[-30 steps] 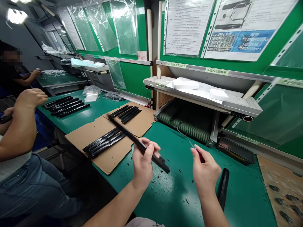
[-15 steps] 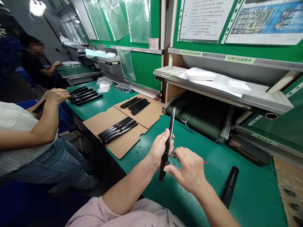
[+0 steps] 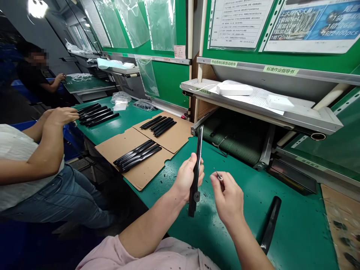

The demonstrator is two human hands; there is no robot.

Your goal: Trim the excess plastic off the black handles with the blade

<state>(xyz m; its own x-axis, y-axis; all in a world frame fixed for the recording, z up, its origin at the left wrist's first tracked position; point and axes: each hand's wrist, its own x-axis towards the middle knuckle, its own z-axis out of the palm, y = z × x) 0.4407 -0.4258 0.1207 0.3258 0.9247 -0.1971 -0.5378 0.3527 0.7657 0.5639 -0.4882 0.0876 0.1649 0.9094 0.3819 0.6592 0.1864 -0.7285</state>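
My left fingers wrap a long black plastic bar and hold it straight up over the green worktop. My right fingers pinch a small shiny metal pick, just beside the bar, not touching it.

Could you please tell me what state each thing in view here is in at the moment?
Black bar, upright, gripped in the left hand.
Small metal piece, pinched in the right hand.
Second black bar, lying on the green mat.
Black bars on cardboard, lined up side by side.
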